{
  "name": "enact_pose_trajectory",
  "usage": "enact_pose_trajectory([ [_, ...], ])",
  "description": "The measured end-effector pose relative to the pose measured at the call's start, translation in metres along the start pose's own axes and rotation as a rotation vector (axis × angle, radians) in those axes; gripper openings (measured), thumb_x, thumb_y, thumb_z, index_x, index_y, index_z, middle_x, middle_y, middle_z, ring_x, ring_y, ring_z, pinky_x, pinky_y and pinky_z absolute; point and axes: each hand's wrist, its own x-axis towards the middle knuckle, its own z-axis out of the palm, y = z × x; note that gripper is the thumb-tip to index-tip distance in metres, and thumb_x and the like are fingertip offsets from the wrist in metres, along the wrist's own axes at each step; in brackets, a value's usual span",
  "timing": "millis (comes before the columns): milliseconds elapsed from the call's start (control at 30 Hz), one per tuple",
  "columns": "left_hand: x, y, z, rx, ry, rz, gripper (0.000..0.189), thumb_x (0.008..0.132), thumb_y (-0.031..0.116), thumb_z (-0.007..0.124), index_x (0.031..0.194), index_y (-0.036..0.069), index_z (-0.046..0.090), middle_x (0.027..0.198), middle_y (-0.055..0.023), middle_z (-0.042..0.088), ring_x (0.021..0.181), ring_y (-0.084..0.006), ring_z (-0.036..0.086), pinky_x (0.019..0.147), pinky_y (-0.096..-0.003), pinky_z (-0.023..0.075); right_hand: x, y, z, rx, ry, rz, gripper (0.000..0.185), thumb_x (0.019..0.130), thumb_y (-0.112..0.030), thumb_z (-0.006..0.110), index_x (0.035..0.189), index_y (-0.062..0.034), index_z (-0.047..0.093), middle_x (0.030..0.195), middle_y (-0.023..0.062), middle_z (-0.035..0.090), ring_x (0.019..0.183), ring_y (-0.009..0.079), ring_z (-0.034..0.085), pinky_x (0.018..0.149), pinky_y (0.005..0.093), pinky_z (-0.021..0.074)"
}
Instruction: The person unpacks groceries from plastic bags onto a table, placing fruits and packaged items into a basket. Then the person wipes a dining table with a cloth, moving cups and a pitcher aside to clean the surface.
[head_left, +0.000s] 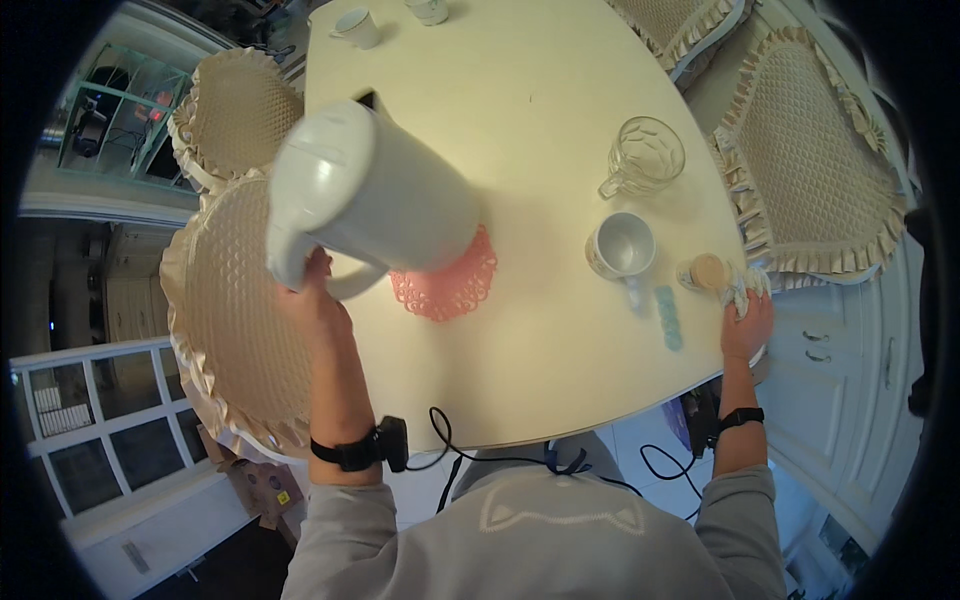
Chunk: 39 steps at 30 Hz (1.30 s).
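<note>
My left hand (319, 300) grips the handle of a large white pitcher (405, 195), which leans over a pink lace-patterned mat (450, 292) on the cream table (525, 375). Whether its base touches the mat cannot be told. At the table's right edge my right hand (748, 328) is closed on a crumpled white patterned cloth (750, 289). Just left of the cloth is a small jar with a tan lid (706, 271). A blue-green strip (667, 318) lies nearby, below a white mug (622, 246). Above the mug stands a clear glass mug (646, 159).
Two white cups (355, 28) (427, 10) stand at the table's far end. Chairs with quilted, ruffled covers (240, 300) (810, 165) flank both sides. A black cable (510, 458) from my left wrist strap runs along the near table edge.
</note>
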Motion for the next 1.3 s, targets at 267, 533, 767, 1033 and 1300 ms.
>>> enact_pose_trajectory([
  [267,-0.081,-0.014,-0.006,0.129,0.096,0.054,0.028,0.077,0.005,0.069,0.104,0.000,0.059,0.098,-0.0051,0.062,0.090,-0.0132,0.057,0.082,-0.0278,0.0428,-0.001,-0.007,-0.008,-0.021,-0.054,0.060,0.043,0.074,-0.030,0.060,0.113,-0.0123,0.056,0.129,0.0117,0.046,0.120,0.0313,0.041,0.098,0.0469,0.0323],
  [533,-0.099,-0.006,0.004,0.216,-0.075,-0.155,0.047,0.077,0.017,0.072,0.114,0.001,0.048,0.102,-0.0050,0.056,0.096,-0.0170,0.052,0.085,-0.0294,0.0402,-0.001,-0.001,0.003,-0.023,-0.066,0.077,0.042,0.078,-0.033,0.059,0.113,-0.0107,0.057,0.126,0.0126,0.049,0.118,0.0312,0.043,0.096,0.0470,0.0350],
  [767,-0.181,0.033,-0.114,0.425,-0.232,-0.072,0.033,0.081,0.014,0.066,0.110,0.003,0.055,0.115,-0.0089,0.053,0.104,-0.0163,0.052,0.087,-0.0305,0.0420,-0.018,-0.002,-0.049,0.503,-0.089,0.060,0.039,0.081,-0.019,0.060,0.113,0.0027,0.052,0.121,0.0192,0.051,0.113,0.0343,0.047,0.095,0.0393,0.0370],
  [1033,-0.176,0.038,-0.343,0.326,-0.134,-0.438,0.009,0.084,0.006,0.060,0.092,0.003,0.060,0.087,-0.0022,0.061,0.082,-0.0094,0.056,0.075,-0.0227,0.0438,-0.215,-0.209,-0.140,1.036,-0.639,-0.145,0.038,0.074,-0.007,0.060,0.111,0.0018,0.055,0.123,0.0162,0.052,0.117,0.0266,0.047,0.098,0.0355,0.0361],
  [1300,-0.050,0.055,-0.510,0.366,-0.069,-0.488,0.016,0.087,0.013,0.057,0.102,0.010,0.059,0.099,0.0015,0.059,0.092,-0.0084,0.051,0.076,-0.0230,0.0382,-0.263,-0.475,-0.151,1.094,-0.453,-0.017,0.039,0.077,-0.018,0.065,0.110,0.0020,0.057,0.108,0.0143,0.059,0.101,0.0225,0.056,0.089,0.0311,0.0423],
])
